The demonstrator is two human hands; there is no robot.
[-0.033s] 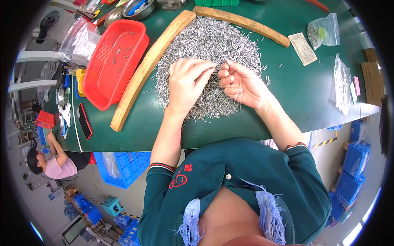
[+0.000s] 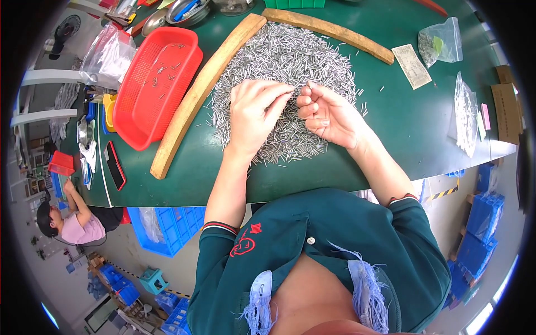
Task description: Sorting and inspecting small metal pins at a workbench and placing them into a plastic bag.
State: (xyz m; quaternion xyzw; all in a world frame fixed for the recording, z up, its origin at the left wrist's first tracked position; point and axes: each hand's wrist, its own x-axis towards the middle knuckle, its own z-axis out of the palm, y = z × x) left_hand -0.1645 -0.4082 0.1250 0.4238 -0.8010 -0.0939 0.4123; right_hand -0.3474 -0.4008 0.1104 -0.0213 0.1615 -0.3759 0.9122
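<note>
A broad heap of small silvery metal pins [image 2: 285,47] covers the middle of the green table. Above its centre is my left hand [image 2: 254,109], its thumb and fingertips drawn together in a pinch. Whatever it may hold is too small to make out. My right hand [image 2: 332,117] faces it a short gap away, fingers curled and the tips of thumb and forefinger pressed together. A tiny dark spot shows at those tips, but its kind is unclear. Loose pins surround both hands.
Two wooden bars [image 2: 209,92] border the heap at its left and back. A red plastic basket [image 2: 146,125] holding a few pins lies left of them. Bags of parts [image 2: 464,114] and a banknote [image 2: 411,67] lie right. Another person [image 2: 78,223] works at far left.
</note>
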